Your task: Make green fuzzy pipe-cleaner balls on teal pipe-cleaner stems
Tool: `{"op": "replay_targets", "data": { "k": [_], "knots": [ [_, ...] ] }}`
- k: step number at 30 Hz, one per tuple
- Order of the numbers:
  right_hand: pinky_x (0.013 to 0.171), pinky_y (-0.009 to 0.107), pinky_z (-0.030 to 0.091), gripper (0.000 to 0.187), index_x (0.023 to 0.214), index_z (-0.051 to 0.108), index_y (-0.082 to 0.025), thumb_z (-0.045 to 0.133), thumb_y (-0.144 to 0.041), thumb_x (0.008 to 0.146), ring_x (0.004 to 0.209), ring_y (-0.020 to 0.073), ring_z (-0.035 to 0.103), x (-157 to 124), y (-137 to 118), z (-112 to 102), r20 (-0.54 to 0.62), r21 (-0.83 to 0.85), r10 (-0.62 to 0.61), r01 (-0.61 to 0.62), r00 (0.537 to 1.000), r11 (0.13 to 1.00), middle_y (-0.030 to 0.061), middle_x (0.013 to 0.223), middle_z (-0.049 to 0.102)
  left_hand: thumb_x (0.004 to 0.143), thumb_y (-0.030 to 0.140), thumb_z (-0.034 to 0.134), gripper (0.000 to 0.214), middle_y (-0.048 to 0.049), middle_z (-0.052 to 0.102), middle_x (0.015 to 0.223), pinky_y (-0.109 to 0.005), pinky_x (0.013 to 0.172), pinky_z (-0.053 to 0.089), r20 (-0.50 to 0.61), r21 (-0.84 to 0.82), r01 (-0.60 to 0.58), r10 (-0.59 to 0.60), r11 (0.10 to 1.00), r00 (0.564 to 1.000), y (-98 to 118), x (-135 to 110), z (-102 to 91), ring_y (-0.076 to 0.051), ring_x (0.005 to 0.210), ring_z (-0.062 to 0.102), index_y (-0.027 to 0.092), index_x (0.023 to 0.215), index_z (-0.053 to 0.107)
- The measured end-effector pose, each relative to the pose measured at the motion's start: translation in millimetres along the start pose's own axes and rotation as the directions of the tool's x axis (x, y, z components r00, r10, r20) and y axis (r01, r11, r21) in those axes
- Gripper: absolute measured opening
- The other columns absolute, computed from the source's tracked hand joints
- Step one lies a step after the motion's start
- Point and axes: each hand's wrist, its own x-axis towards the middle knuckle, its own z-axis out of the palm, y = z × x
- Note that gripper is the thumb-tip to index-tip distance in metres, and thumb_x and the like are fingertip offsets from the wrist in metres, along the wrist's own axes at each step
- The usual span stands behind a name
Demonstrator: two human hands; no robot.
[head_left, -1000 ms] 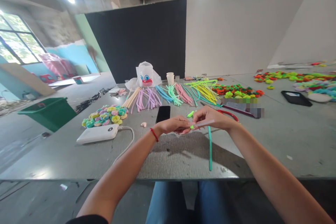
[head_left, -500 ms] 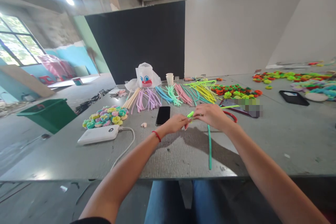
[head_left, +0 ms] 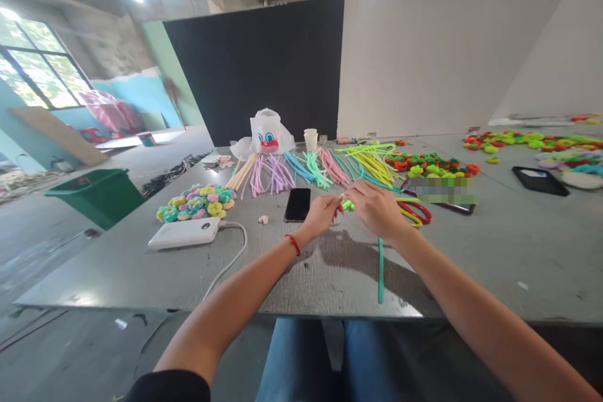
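Observation:
Over the middle of the table, my left hand (head_left: 323, 215) and my right hand (head_left: 373, 208) are close together, fingers pinched around a bright green pipe cleaner (head_left: 348, 205). Most of that piece is hidden by the fingers. A teal pipe cleaner (head_left: 381, 271) lies on the table below my right hand, its upper part covered. Right of this hand are a curved red pipe cleaner (head_left: 426, 212) and a yellow one (head_left: 414, 221). A black phone (head_left: 298, 204) lies left of my left hand.
Pipe cleaner bundles, including purple ones (head_left: 259, 176) and yellow ones (head_left: 379, 166), lie behind my hands. Pastel flowers (head_left: 195, 202) sit by a white power bank (head_left: 183, 234) with a cable. Paper cups (head_left: 310, 139) stand at the back. A green bin (head_left: 97, 198) is at left.
The view has shifted, so the table things appear farther right. My fingers have changed position around the green pipe cleaner, and a yellow pipe cleaner now shows beside the red one.

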Motion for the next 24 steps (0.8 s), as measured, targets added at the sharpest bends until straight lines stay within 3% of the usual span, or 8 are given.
{"op": "replay_targets", "data": {
  "k": [4,8,12,16,18,20,24],
  "knots": [
    [0.064,0.024,0.040,0.014,0.081,0.066,-0.017,0.054,-0.019,0.088,0.072,0.0156,0.060,-2,5,8,-0.176,0.344,0.187,-0.117,0.967,0.932,0.0045,0.080,0.066,0.089,0.046,0.037,0.043,0.0040,0.041,0.049,-0.021,0.046,0.033,-0.043,-0.132,0.003,-0.009,0.991,0.999,4,0,1.4,-0.008,0.044,0.041,0.015,0.064,0.053],
    [0.065,0.025,0.042,0.013,0.076,0.065,-0.017,0.057,-0.021,0.085,0.069,0.0159,0.059,1,5,10,-0.179,0.536,0.232,-0.103,0.956,0.838,0.0042,0.075,0.063,0.083,0.055,0.047,0.045,0.0042,0.041,0.051,-0.019,0.041,0.025,-0.034,-0.395,0.046,-0.064,0.917,0.997,13,-4,-2.6,-0.006,0.042,0.036,0.015,0.063,0.051],
    [0.060,0.026,0.042,0.017,0.073,0.065,-0.018,0.061,-0.031,0.082,0.066,0.0153,0.057,6,5,7,-0.069,0.712,0.271,-0.142,0.960,0.687,0.0039,0.072,0.061,0.078,0.055,0.057,0.045,0.0052,0.039,0.047,-0.019,0.040,0.018,0.072,-0.587,0.082,-0.048,0.806,0.996,19,-7,-8.5,-0.004,0.039,0.031,0.015,0.060,0.050],
    [0.052,0.025,0.040,0.033,0.067,0.064,-0.016,0.072,-0.048,0.068,0.054,0.0123,0.051,10,12,3,0.232,0.860,0.305,-0.341,0.924,0.379,0.0014,0.061,0.058,0.079,0.052,0.058,0.044,0.0049,0.039,0.047,-0.020,0.040,0.016,0.200,-0.663,0.113,0.030,0.740,0.979,17,-8,-12.9,-0.004,0.038,0.029,0.014,0.058,0.049],
    [0.050,0.024,0.037,0.036,0.067,0.065,-0.015,0.076,-0.049,0.062,0.049,0.0102,0.047,10,15,-1,0.397,0.859,0.252,-0.454,0.883,0.237,-0.0003,0.057,0.056,0.081,0.051,0.057,0.044,0.0047,0.038,0.045,-0.021,0.041,0.018,0.297,-0.670,0.146,0.082,0.728,0.951,15,-8,-16.0,-0.005,0.039,0.029,0.014,0.057,0.050],
    [0.048,0.023,0.034,0.035,0.068,0.067,-0.015,0.078,-0.047,0.060,0.049,0.0089,0.044,9,18,-6,0.498,0.837,0.156,-0.520,0.853,0.170,-0.0011,0.056,0.055,0.083,0.051,0.055,0.046,0.0047,0.037,0.043,-0.021,0.042,0.019,0.417,-0.644,0.193,0.128,0.740,0.900,13,-9,-20.5,-0.005,0.039,0.029,0.014,0.057,0.052],
    [0.049,0.023,0.030,0.027,0.071,0.070,-0.014,0.074,-0.040,0.065,0.054,0.0094,0.044,6,21,-17,0.578,0.804,-0.075,-0.551,0.813,0.224,0.0000,0.061,0.058,0.082,0.055,0.054,0.050,0.0035,0.038,0.043,-0.024,0.042,0.017,0.642,-0.476,0.251,0.138,0.843,0.755,18,-10,-31.7,-0.005,0.038,0.026,0.014,0.054,0.053]
  ]
}}
